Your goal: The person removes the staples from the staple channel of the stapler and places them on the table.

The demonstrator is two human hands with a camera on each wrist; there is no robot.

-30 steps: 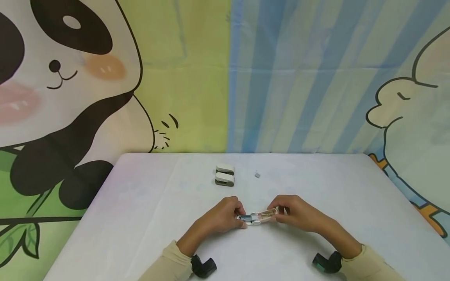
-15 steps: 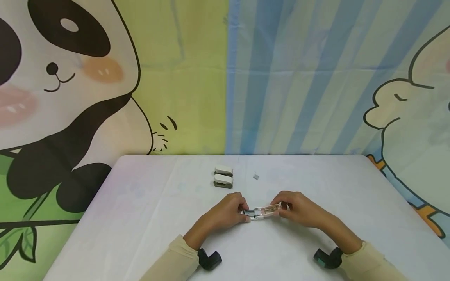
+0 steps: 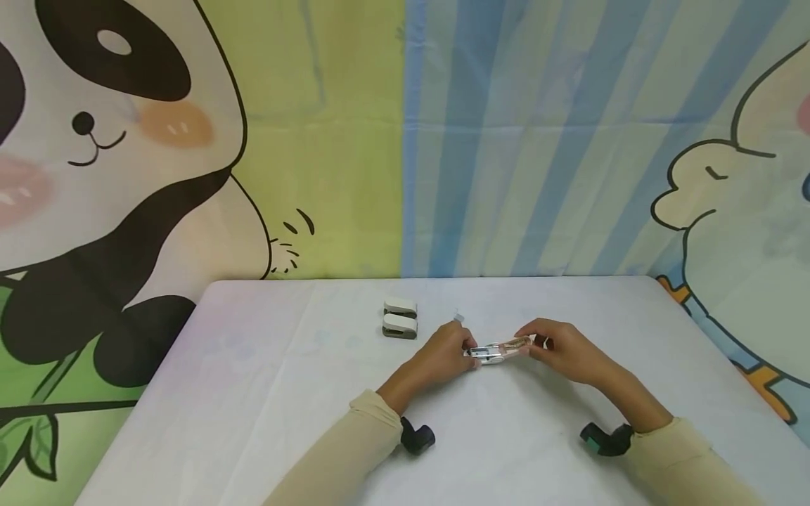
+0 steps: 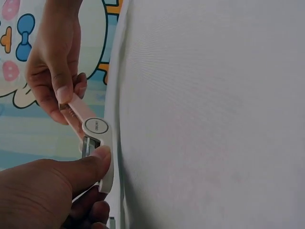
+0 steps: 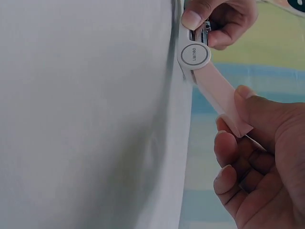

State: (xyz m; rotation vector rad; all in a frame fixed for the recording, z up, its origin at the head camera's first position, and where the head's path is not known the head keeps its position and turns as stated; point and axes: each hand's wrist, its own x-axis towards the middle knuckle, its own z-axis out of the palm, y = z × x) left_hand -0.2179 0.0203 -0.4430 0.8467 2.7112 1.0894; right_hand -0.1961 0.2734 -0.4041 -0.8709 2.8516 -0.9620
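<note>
Between the two hands, over the white table, is a pale pink and white stapler (image 3: 496, 351), folded wide open at its round pivot. My left hand (image 3: 441, 356) pinches the white end with thumb and fingers; the left wrist view shows the thumb (image 4: 95, 164) beside the metal part. My right hand (image 3: 569, 349) grips the pink arm (image 5: 221, 93) at its far end, thumb on one side and fingers on the other. Just beyond the left hand, a small grey piece (image 3: 458, 318) like a strip of staples lies on the table.
Two small white-topped pieces with grey-green bases (image 3: 399, 327), shaped like mini staplers, lie side by side behind the left hand. The white table (image 3: 253, 393) ends at a printed cloth backdrop (image 3: 538, 140). Black wrist cameras (image 3: 418, 437) hang at both sleeves.
Both hands have carried the open stapler away from the person and to the right. The left hand now comes close to the small grey piece. The grips look the same.
</note>
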